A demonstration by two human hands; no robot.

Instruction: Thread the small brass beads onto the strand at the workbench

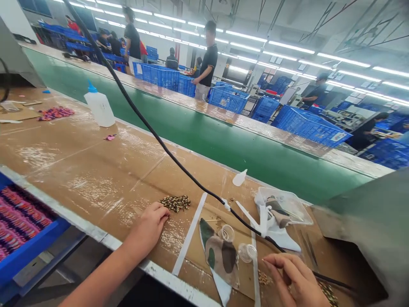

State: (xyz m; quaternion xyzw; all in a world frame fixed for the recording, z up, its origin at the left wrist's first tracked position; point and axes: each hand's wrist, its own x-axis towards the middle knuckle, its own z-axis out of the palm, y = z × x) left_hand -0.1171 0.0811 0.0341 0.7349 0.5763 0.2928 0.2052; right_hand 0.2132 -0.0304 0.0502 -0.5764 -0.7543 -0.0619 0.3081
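Observation:
My left hand [147,229] rests on the brown tabletop with its fingertips drawn together, beside a pile of small dark brass-coloured ring-like pieces [175,203]. Whatever those fingertips hold, if anything, is hidden. A camouflage fabric piece [220,258] with a white edge lies between my hands. By its upper end is a small clear round cup [226,233], and a second clear cup [246,253] sits to its right. My right hand [298,279] is raised with thumb and index finger pinched; I cannot make out anything between them. Below it lie small tan pieces [263,278].
A black cable [150,128] hangs across the workspace. A clear plastic tub [292,207] with fabric stands right, a white bottle [99,106] with blue tip left. Beyond runs a green conveyor [204,128]. A blue crate [35,260] stands lower left; people work behind.

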